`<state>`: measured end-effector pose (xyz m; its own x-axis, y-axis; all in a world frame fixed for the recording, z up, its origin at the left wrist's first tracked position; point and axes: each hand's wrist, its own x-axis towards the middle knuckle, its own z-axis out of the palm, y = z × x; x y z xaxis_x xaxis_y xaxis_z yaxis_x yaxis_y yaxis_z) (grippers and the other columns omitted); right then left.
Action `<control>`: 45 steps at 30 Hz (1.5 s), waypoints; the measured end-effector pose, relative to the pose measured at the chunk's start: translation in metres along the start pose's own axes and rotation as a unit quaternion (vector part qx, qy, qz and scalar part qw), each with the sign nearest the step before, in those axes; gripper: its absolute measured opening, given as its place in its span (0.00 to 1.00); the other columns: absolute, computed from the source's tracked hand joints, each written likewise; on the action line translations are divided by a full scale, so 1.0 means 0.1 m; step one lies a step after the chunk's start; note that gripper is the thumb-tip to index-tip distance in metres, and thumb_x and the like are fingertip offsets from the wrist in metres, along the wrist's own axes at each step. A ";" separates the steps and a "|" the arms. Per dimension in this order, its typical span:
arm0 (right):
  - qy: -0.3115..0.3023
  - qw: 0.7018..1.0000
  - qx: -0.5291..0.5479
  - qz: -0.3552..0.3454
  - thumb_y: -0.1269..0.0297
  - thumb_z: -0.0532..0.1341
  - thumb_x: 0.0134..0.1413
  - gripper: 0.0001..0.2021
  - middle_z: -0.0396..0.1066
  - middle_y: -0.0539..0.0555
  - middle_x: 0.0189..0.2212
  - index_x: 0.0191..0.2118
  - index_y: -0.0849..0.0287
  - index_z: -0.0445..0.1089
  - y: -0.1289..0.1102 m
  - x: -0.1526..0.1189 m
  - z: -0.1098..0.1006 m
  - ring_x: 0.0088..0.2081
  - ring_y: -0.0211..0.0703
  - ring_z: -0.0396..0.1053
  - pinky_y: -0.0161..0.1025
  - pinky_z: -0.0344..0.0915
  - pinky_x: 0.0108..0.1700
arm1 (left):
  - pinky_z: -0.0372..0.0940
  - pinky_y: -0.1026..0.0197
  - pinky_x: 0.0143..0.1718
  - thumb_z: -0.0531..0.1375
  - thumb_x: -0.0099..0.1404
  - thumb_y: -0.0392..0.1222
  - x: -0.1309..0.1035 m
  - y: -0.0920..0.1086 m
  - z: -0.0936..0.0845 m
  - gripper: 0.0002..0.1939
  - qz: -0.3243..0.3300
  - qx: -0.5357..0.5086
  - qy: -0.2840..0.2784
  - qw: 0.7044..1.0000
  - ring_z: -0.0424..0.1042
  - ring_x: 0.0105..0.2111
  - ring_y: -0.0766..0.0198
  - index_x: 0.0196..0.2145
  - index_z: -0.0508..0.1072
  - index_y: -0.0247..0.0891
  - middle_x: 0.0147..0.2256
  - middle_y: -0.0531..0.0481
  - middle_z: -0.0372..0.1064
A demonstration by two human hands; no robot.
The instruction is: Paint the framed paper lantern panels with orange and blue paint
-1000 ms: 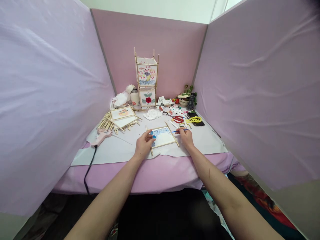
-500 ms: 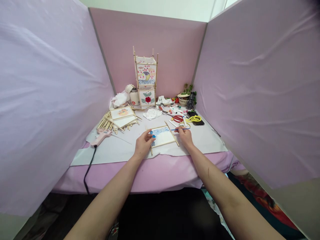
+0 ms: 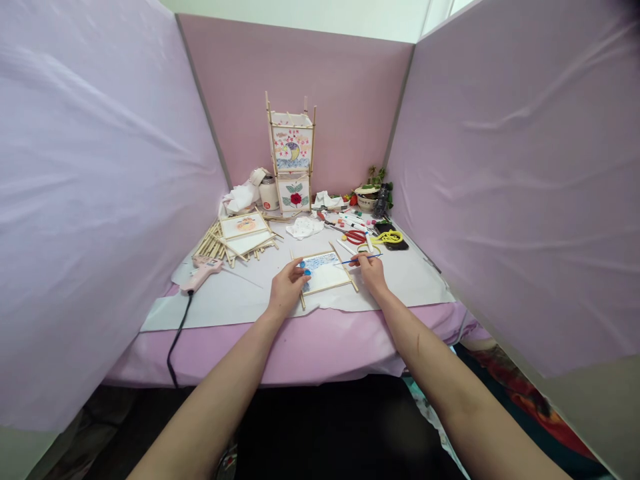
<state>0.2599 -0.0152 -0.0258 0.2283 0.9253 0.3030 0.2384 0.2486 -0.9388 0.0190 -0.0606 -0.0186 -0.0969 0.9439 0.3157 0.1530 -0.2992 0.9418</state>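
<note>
A white panel in a thin bamboo-stick frame lies flat in front of me, its upper strip dabbed with blue paint. My right hand is closed around a slim blue paintbrush, whose tip points left, over the panel's right part. Whether the tip touches the surface, I cannot tell. At the panel's left edge, my left hand pinches a small blue paint pot between thumb and fingers. Another small blue piece, perhaps its lid, sits by the fingertips.
A tall bamboo lantern with painted panels stands at the back. Left are bamboo sticks, a painted framed panel and a pink glue gun. Red-handled scissors, yellow scissors, a phone and markers lie right.
The paintbrush has tilted, its tip now lower and farther left over the panel. My left hand and the framed panel stay where they were.
</note>
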 end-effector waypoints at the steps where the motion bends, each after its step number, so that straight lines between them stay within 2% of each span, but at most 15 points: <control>1: 0.002 1.000 0.001 -0.001 0.60 0.52 0.51 0.14 0.78 0.54 0.28 0.30 0.58 0.74 0.00 0.00 0.00 0.37 0.47 0.74 0.39 0.66 0.43 | 0.68 0.50 0.48 0.67 0.53 0.37 0.00 0.00 0.00 0.26 0.000 -0.001 0.000 1.000 0.76 0.40 0.57 0.51 0.74 0.40 0.37 0.49 0.75; 13: -0.010 1.000 0.007 -0.001 0.59 0.54 0.51 0.14 0.79 0.55 0.29 0.30 0.58 0.75 -0.02 -0.01 0.01 0.37 0.48 0.74 0.40 0.66 0.44 | 0.68 0.51 0.49 0.66 0.54 0.37 0.00 0.00 0.00 0.26 0.000 0.005 -0.001 1.000 0.76 0.40 0.57 0.52 0.73 0.39 0.37 0.49 0.73; 17: -0.016 1.000 0.014 0.004 0.59 0.54 0.50 0.14 0.78 0.55 0.25 0.28 0.59 0.75 -0.02 -0.01 0.01 0.35 0.47 0.74 0.40 0.66 0.42 | 0.68 0.49 0.49 0.66 0.54 0.37 0.00 -0.01 0.00 0.26 0.000 0.006 -0.002 1.000 0.76 0.40 0.57 0.52 0.73 0.39 0.37 0.49 0.74; 21: -0.013 1.000 0.025 0.001 0.59 0.54 0.50 0.13 0.78 0.54 0.28 0.29 0.58 0.75 -0.03 -0.02 0.00 0.37 0.47 0.74 0.39 0.65 0.42 | 0.68 0.49 0.50 0.66 0.54 0.37 0.00 -0.01 0.00 0.26 -0.001 0.007 -0.002 1.000 0.76 0.40 0.56 0.52 0.73 0.40 0.37 0.49 0.74; 26: -0.025 0.999 0.048 -0.007 0.60 0.55 0.50 0.13 0.77 0.53 0.24 0.27 0.58 0.74 -0.09 -0.05 -0.01 0.33 0.46 0.73 0.40 0.65 0.41 | 0.68 0.50 0.49 0.66 0.54 0.37 0.00 0.00 0.00 0.26 -0.001 0.005 -0.002 1.000 0.75 0.40 0.57 0.52 0.73 0.39 0.37 0.49 0.73; 29: -0.024 0.997 0.070 -0.028 0.61 0.54 0.51 0.13 0.76 0.53 0.24 0.27 0.58 0.73 -0.17 -0.12 0.00 0.34 0.46 0.73 0.40 0.65 0.43 | 0.68 0.50 0.49 0.66 0.53 0.37 0.00 0.01 0.01 0.26 0.000 0.006 -0.002 1.000 0.75 0.40 0.57 0.51 0.73 0.39 0.36 0.49 0.73; 34: -0.081 0.989 0.094 -0.074 0.62 0.54 0.53 0.12 0.77 0.52 0.27 0.31 0.57 0.75 -0.37 -0.33 0.11 0.37 0.45 0.73 0.41 0.65 0.48 | 0.69 0.50 0.48 0.66 0.53 0.36 -0.01 0.02 0.01 0.26 0.006 0.001 -0.018 1.000 0.76 0.40 0.56 0.52 0.73 0.38 0.37 0.48 0.75; 38: -0.130 0.982 0.091 -0.100 0.63 0.55 0.53 0.12 0.78 0.51 0.28 0.32 0.57 0.76 -0.44 -0.44 0.15 0.38 0.45 0.74 0.42 0.65 0.48 | 0.69 0.51 0.46 0.65 0.53 0.35 -0.01 0.01 0.02 0.27 0.012 0.001 -0.028 1.000 0.76 0.40 0.56 0.52 0.72 0.38 0.37 0.48 0.76; 45: -0.132 0.982 0.072 -0.117 0.64 0.55 0.55 0.12 0.78 0.52 0.29 0.33 0.57 0.76 -0.41 -0.44 0.15 0.38 0.45 0.73 0.42 0.65 0.47 | 0.69 0.51 0.47 0.65 0.54 0.35 0.00 -0.03 0.02 0.26 0.030 0.018 -0.031 0.999 0.76 0.40 0.56 0.52 0.73 0.40 0.37 0.48 0.76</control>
<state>0.2259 -0.0623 -0.0032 -0.0746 0.8754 0.4775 0.1140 0.4832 -0.8681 0.0209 -0.0594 -0.0221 -0.0263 0.9314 0.3631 0.1927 -0.3517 0.9160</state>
